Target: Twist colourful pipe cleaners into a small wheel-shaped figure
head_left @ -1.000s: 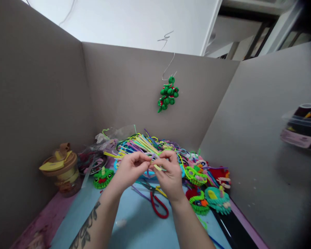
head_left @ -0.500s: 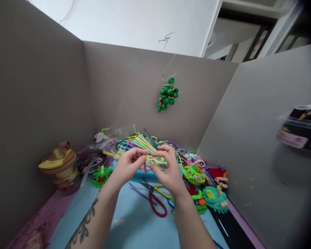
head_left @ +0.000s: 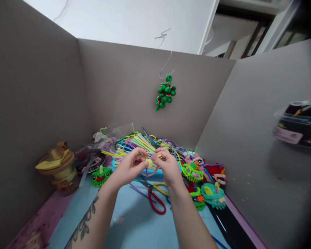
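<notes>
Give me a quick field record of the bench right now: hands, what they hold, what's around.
left hand: pinching the yellow pipe-cleaner piece
right hand: pinching the same piece from the other side
behind hands: pile of coloured pipe cleaners
below hands: red-handled pliers on the blue mat
left: green frog figure, brown-lidded jar
right: finished fuzzy figures
back wall: hanging green ornament

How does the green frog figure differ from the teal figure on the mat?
The green frog figure lies left of the hands, near the brown lidded jar; the teal figure lies right, at the mat's edge. The frog figure is bright green with a red mouth; the teal figure has yellow patches. Both look made of fuzzy pipe cleaner.
</notes>
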A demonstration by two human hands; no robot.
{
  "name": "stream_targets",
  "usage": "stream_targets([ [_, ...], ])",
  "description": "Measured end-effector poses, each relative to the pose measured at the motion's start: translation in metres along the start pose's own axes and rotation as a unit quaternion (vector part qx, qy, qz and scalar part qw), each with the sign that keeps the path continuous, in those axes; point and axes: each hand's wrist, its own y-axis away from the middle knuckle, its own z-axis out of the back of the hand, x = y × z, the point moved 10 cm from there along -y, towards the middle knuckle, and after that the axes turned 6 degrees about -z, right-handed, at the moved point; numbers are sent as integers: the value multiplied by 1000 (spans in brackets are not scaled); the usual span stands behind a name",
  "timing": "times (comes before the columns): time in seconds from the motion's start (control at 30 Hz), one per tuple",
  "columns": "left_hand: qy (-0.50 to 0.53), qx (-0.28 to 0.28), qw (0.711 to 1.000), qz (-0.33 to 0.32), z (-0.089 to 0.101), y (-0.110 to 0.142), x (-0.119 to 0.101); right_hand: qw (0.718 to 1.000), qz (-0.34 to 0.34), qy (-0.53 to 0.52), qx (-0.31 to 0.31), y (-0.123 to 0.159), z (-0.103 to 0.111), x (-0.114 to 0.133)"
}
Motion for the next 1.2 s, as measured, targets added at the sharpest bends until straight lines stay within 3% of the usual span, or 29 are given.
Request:
stream_targets([
  [0.27, -30, -30, 999, -6, 10, -3, 3, 997, -15, 25, 69, 1, -11, 0],
  [0.5, -132, -179, 974, -28, 48, -3, 2, 1000, 1, -5, 10, -3, 0, -8],
  [0.63, -127, -163, 978, -10, 47, -6, 11, 1000, 10, 4, 2, -5, 2, -8],
  [0.9, -120, -116, 986, 20, 41, -12, 38, 999, -37, 4, -11, -13, 0, -30],
  [1.2, -6, -167, 984, 59, 40, -13, 76, 997, -32, 56, -37, -19, 11, -39],
])
